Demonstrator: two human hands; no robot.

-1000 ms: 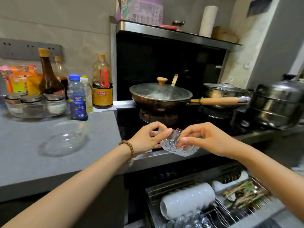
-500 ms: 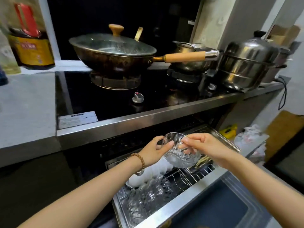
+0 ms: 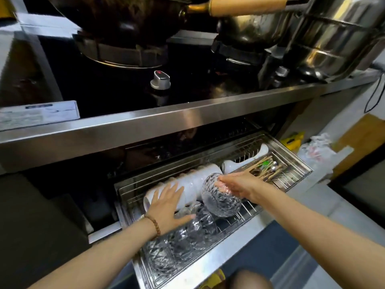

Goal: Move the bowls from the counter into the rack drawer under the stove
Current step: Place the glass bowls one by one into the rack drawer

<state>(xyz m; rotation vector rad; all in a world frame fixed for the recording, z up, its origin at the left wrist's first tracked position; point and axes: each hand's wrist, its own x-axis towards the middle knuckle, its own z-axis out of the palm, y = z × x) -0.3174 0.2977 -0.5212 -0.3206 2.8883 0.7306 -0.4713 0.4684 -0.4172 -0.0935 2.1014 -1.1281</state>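
The steel rack drawer (image 3: pixel 291 155) stands pulled out under the stove. A cut-glass bowl (image 3: pixel 220 200) is tipped on its side over the drawer's wires, and my right hand (image 3: pixel 237 184) holds it by the rim. A row of several more glass bowls (image 3: pixel 183 238) lies on edge in the drawer's front lane. My left hand (image 3: pixel 166 205), fingers spread, rests flat on the row of white bowls (image 3: pixel 193 184) and on the nearest glass bowl in the row.
Chopsticks and spoons (image 3: pixel 268 167) fill a tray at the drawer's right end. Above, the stove's steel edge (image 3: pixel 187 117) overhangs, with a knob (image 3: pixel 160 79), a wok with a wooden handle (image 3: pixel 248 4) and steel pots (image 3: pixel 333 38). Plastic bags (image 3: pixel 316 151) lie on the floor to the right.
The view has dropped from the counter to the drawer. The glass bowl came down into the rack, my left hand let go of it and now rests on the stacked bowls.
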